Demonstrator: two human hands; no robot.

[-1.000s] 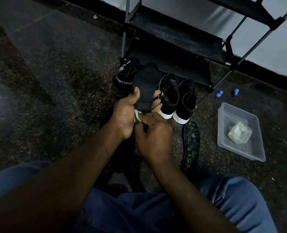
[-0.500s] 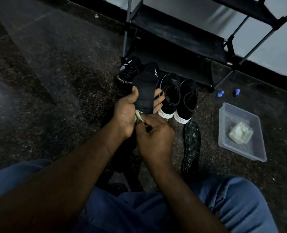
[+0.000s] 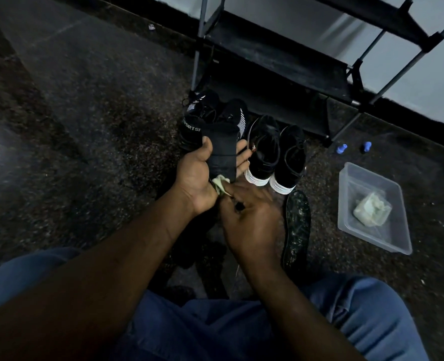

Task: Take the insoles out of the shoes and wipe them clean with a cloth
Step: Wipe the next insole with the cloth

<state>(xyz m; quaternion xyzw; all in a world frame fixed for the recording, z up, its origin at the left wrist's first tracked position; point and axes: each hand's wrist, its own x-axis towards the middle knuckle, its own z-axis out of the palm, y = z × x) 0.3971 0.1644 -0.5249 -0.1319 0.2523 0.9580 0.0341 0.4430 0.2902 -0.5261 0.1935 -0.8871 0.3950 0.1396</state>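
My left hand [image 3: 193,175] grips a black insole [image 3: 222,155] upright in front of me, thumb on its left edge, fingers behind; the insole's top end is bent over. My right hand [image 3: 252,220] sits just below it and pinches a pale cloth [image 3: 219,185] against the insole's lower end. A second dark insole [image 3: 296,225] lies on the floor to the right. Behind the hands stand two black sport shoes [image 3: 198,118] and two black sneakers with white soles [image 3: 265,149].
A clear plastic tub [image 3: 351,175] with another pale cloth [image 3: 371,209] in it sits on the floor at the right. Two small blue objects [image 3: 341,148] lie beyond it. A black shoe rack [image 3: 280,63] stands against the wall. My knees in jeans fill the bottom.
The insole's top has folded down, so it looks shorter in my left hand. My right hand has slid down toward me with the cloth.
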